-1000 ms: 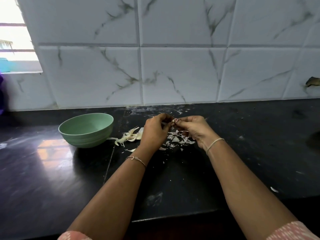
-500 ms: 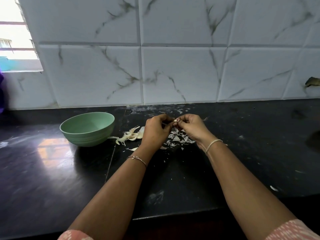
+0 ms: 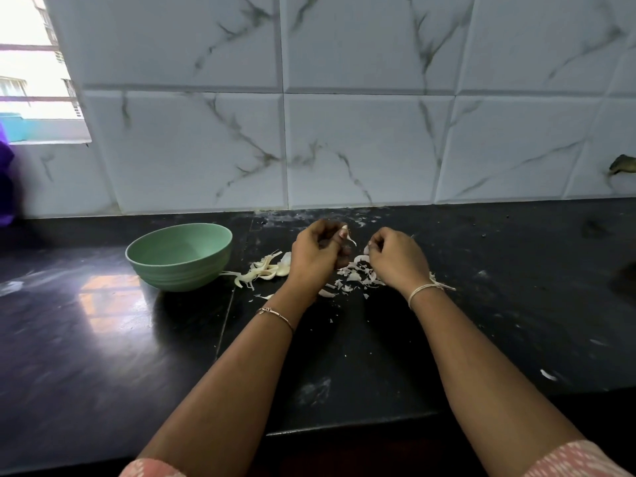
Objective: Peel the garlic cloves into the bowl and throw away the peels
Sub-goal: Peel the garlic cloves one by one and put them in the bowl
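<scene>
My left hand (image 3: 315, 251) hovers over the black counter with its fingers curled round a garlic clove (image 3: 346, 233), of which only a pale tip with a loose strip of skin shows. A short gap to the right, my right hand (image 3: 395, 258) pinches a small piece of peel (image 3: 367, 249) between thumb and fingers. Beneath both hands lies a scatter of white peels (image 3: 354, 277). The green bowl (image 3: 151, 261) stands to the left, and its inside looks empty. Between the bowl and my left hand lies a clump of garlic pieces and skins (image 3: 265, 270).
The counter (image 3: 103, 356) ends at a front edge near my forearms, and the marble-tiled wall (image 3: 344, 149) rises close behind the hands. A stray peel (image 3: 548, 374) lies at the front right. A window is at the far left.
My hands were joined over the clove; now they have pulled apart, the right hand moving right with a piece of peel.
</scene>
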Available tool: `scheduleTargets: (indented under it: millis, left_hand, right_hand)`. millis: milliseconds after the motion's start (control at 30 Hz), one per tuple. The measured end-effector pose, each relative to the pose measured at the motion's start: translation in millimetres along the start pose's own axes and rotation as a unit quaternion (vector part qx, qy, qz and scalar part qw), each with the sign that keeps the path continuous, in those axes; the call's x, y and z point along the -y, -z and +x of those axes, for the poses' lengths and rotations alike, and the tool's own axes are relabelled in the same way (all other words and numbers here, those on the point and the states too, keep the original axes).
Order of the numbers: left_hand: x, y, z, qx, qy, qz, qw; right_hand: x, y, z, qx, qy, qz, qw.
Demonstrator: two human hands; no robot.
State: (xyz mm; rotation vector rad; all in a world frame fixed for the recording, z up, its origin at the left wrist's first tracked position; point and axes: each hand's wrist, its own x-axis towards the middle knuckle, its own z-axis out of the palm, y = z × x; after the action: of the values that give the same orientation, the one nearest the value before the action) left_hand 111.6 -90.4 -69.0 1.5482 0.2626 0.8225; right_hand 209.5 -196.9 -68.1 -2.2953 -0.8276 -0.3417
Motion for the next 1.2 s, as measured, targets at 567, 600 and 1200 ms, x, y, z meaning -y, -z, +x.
scheduleTargets:
  millis: [567, 600, 1200]
  left_hand:
    - [-6, 5, -1, 0.017, 0.122, -0.084, 0.989]
    - [-5, 5, -2, 0.016, 0.112, -0.069, 0.991]
    - [1, 5, -2, -0.006, -0.079, 0.257, 0.963]
  right_hand:
    - [2, 15, -10, 0.056, 0.046, 0.013, 0.997]
    - [1, 15, -9, 0.049, 0.041, 0.009, 0.998]
    - [7, 8, -8, 0.057, 0.04, 0.172, 0.983]
